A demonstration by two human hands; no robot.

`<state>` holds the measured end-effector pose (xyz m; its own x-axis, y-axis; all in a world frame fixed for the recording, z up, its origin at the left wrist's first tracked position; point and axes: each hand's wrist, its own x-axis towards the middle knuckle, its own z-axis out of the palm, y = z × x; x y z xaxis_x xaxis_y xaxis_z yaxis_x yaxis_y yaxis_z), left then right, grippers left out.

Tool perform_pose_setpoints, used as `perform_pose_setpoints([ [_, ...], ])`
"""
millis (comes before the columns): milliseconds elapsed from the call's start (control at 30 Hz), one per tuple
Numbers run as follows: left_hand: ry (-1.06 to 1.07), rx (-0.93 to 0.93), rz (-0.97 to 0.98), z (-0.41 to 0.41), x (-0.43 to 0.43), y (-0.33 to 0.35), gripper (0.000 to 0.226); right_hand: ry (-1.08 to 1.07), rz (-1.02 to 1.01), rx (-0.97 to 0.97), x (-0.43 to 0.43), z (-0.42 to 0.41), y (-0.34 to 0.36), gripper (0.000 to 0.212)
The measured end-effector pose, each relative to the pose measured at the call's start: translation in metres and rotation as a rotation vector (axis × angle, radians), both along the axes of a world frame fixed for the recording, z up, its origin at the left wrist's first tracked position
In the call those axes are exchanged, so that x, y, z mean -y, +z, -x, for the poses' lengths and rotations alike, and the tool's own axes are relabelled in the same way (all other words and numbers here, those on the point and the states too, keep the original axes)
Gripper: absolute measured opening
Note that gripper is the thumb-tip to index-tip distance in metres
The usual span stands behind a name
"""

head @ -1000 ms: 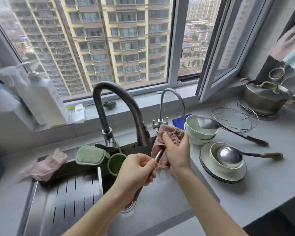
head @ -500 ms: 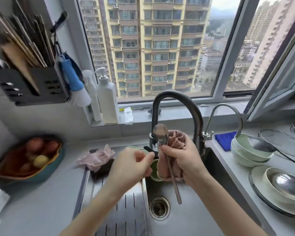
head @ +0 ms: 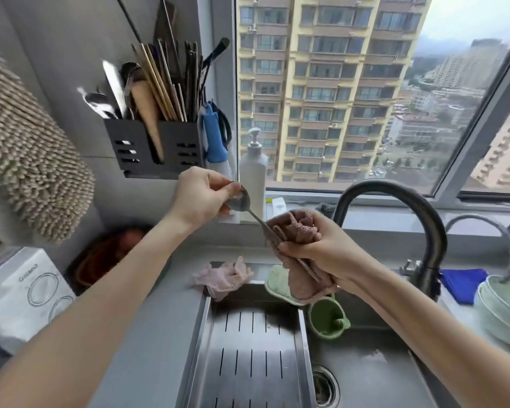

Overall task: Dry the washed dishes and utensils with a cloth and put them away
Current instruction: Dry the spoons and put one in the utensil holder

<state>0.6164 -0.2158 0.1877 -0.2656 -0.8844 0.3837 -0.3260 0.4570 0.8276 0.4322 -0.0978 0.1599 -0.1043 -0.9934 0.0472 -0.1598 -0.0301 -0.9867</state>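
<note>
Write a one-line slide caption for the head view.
Left hand pinches the spoon by its bowl; right hand wraps its handle in a pink cloth above the sink.

Bare forearms lead to left hand and right hand.

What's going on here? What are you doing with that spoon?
A person is drying a spoon over the sink. The left hand pinches the spoon's bowl end, and the right hand grips a pink cloth wrapped round its handle. The black utensil holder on the wall is just beyond the left hand, so that is probably where the spoon goes next. At the right edge, green bowls sit stacked.
</note>
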Motion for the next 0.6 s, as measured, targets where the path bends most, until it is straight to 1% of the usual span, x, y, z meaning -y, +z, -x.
perform_pose_setpoints([
  [100,0.202,-0.063,0.071,-0.036,0.036,0.021,0.007,-0.028,0.048,-0.078,0.023,-0.003,0.011,0.040],
  [200,0.405,-0.100,0.187,-0.085,0.066,0.049,0.006,-0.081,0.054,-0.095,0.043,-0.006,0.014,0.042],
  [300,0.430,-0.062,0.318,-0.112,0.076,0.080,0.009,-0.081,0.111,-0.095,0.069,-0.023,0.030,0.042],
  [400,0.437,-0.086,0.403,-0.128,0.085,0.108,0.013,-0.034,0.177,-0.131,0.093,-0.042,0.052,0.041],
  [500,0.493,-0.093,0.479,-0.149,0.092,0.135,0.013,0.013,0.196,-0.084,0.110,-0.054,0.069,0.038],
  [567,0.510,-0.052,0.525,-0.156,0.095,0.150,0.012,0.025,0.215,-0.101,0.118,-0.058,0.077,0.035],
  [600,0.529,0.001,0.562,-0.157,0.095,0.157,0.012,0.030,0.224,-0.107,0.121,-0.060,0.079,0.034],
])
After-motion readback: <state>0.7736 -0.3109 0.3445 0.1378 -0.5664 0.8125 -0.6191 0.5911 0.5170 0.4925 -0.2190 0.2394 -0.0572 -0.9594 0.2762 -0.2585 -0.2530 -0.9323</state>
